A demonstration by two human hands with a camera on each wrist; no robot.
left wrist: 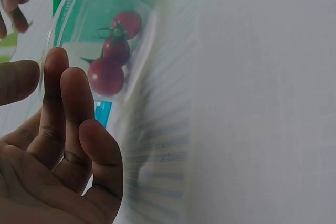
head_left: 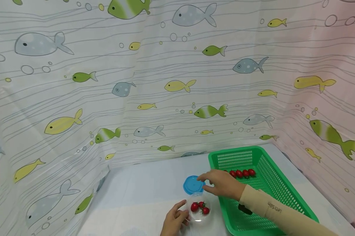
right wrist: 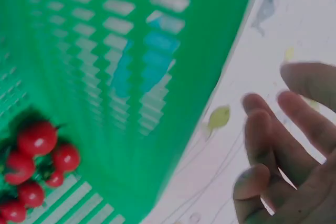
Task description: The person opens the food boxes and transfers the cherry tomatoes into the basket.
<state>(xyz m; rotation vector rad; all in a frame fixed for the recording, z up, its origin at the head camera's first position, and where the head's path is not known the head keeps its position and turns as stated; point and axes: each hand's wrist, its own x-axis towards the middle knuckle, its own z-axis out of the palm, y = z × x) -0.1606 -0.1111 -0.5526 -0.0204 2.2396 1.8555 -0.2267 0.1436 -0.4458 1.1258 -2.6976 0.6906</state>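
A clear plastic container (head_left: 197, 217) with several small tomatoes (head_left: 195, 206) in it stands on the table. My left hand (head_left: 175, 219) is at its left side; in the left wrist view the rim runs between thumb and fingertips, which pinch it. Just behind the container lies a round blue lid (head_left: 192, 185). Over the left edge of a green basket (head_left: 272, 177) reaches my right hand (head_left: 223, 183), fingers loosely bent and apart with nothing between them. Inside the basket a row of red tomatoes (right wrist: 38, 138) lies near its far end.
White table cloth (head_left: 136, 193) spreads left of the container. A fish-patterned curtain (head_left: 177, 124) hangs behind the table and along both sides. The basket's raised wall stands between the container and the tomatoes in the basket.
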